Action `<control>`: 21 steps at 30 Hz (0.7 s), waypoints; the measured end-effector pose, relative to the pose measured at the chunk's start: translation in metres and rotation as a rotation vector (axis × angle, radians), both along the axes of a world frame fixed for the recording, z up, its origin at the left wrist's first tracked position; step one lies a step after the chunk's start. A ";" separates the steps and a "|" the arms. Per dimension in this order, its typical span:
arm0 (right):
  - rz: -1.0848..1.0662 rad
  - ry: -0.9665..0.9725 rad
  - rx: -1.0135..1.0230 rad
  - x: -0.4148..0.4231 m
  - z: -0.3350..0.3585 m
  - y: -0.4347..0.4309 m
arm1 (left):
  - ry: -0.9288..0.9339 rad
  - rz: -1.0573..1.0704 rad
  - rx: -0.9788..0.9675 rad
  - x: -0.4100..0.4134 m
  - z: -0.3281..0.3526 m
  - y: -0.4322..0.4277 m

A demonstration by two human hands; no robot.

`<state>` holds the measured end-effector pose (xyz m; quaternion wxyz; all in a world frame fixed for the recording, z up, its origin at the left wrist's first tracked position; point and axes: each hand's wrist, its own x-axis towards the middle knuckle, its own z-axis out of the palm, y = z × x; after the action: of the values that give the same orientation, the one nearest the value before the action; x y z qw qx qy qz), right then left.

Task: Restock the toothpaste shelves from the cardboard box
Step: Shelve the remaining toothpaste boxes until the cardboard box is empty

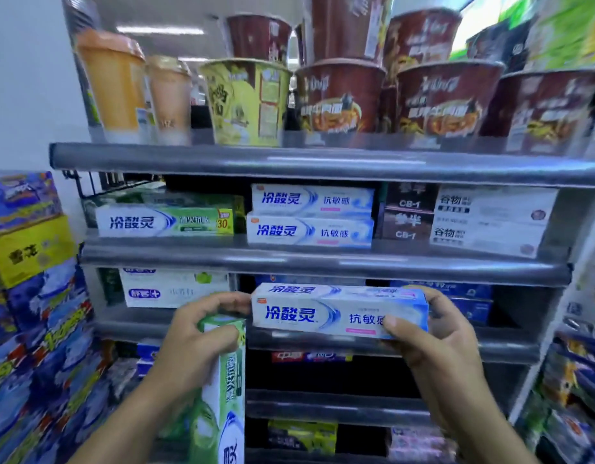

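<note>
Shop shelving (323, 262) partly stocked, gaps below hands. Right hand (436, 343) pinches blue toothpaste box (336, 311) level at shelf front; left hand (199, 343) grips upright green toothpaste box (224, 390). Both unplaced; cardboard box unseen.

You stand before a grey metal shelving unit (323, 162) whose tiers have rounded front rails. Its top tier carries instant noodle cups (339, 95) and two orange drink cups (112, 85). To your left, a plain pale wall (22, 78) rises behind stacked blue and yellow cartons (32, 249). Long ceiling strip lights (159, 30) glow white beyond the cups. On your right, a white upright (553, 329) edges the unit, with a neighbouring rack of coloured packets (577, 380) just past it. A black wire bracket (88, 185) hangs at the unit's left end.
</note>
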<state>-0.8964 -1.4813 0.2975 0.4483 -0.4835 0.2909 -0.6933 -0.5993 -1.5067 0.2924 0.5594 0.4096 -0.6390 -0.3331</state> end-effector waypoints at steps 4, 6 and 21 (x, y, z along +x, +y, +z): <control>-0.083 0.082 -0.076 0.008 0.022 -0.006 | 0.073 -0.008 -0.034 -0.013 0.025 0.003; -0.194 0.120 -0.134 0.013 0.034 -0.013 | 0.105 -0.012 -0.053 -0.013 0.036 -0.002; -0.686 0.466 -0.167 0.012 0.097 -0.091 | 0.020 0.029 -0.107 -0.020 0.115 -0.049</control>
<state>-0.8844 -1.5726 0.3949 0.0728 -0.5372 0.4714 -0.6956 -0.6194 -1.5557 0.4078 0.5916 0.3850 -0.6444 -0.2942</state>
